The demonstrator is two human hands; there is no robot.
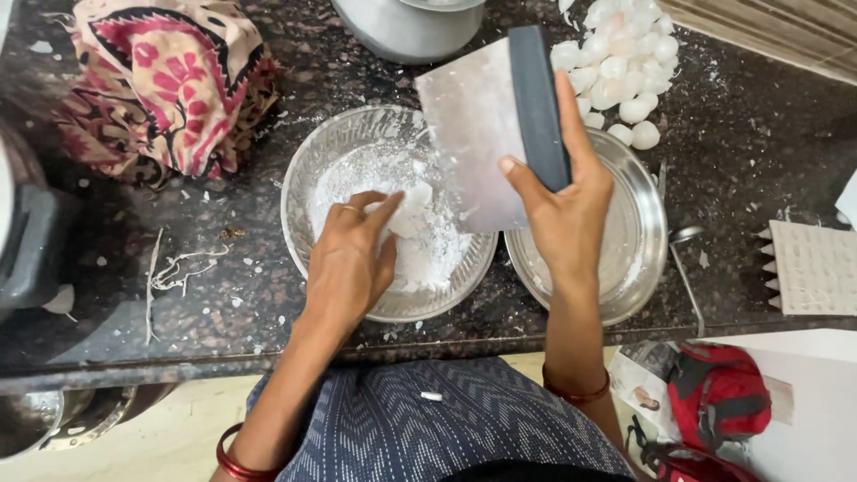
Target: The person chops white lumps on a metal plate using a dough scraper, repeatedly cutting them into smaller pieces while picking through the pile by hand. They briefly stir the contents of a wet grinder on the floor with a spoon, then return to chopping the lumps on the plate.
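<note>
The right hand (562,210) grips a flat scraper (491,129) by its dark handle, long axis near upright, blade leftward over the bowl (308,170). The left hand (353,254) pinches a white lump (412,210) inside it.

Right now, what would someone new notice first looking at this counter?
Probably the flat metal scraper with a dark grip, raised in the right hand above the middle of the dark counter. Beneath it, the left hand pinches a white lump over a powdery glass bowl. A heap of white balls lies at the far right.
</note>
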